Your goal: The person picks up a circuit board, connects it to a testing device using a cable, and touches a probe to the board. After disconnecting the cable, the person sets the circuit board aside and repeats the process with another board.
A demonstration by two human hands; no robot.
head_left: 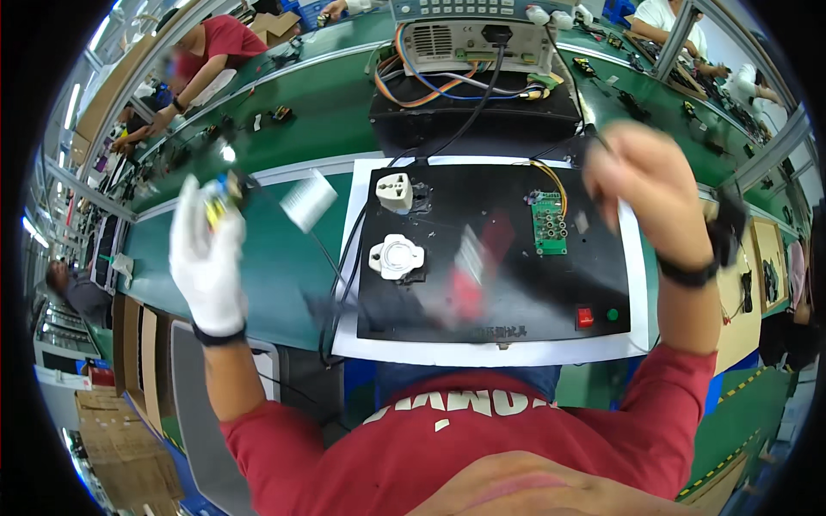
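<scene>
My left hand [206, 267], in a white glove, is raised at the left and closed on a small electronic part [222, 196] with yellow, blue and black areas. A dark cord with a white label [308, 200] hangs beside it and runs toward the black test board [482, 198]. Over the board's upper right corner is my bare right hand [650, 189], smeared by motion; whether its fingers hold anything is unclear. The board carries a white socket [394, 192], a round white fitting [398, 256] and a green circuit board [550, 225]. A blurred red-and-white thing [467, 284] appears above its middle.
Behind the board, a grey instrument [469, 43] with coloured wires stands on a black box [482, 120]. A red switch [585, 317] and green button [613, 315] sit at the board's near right. Across the green conveyor [292, 129], a person in red works at the left.
</scene>
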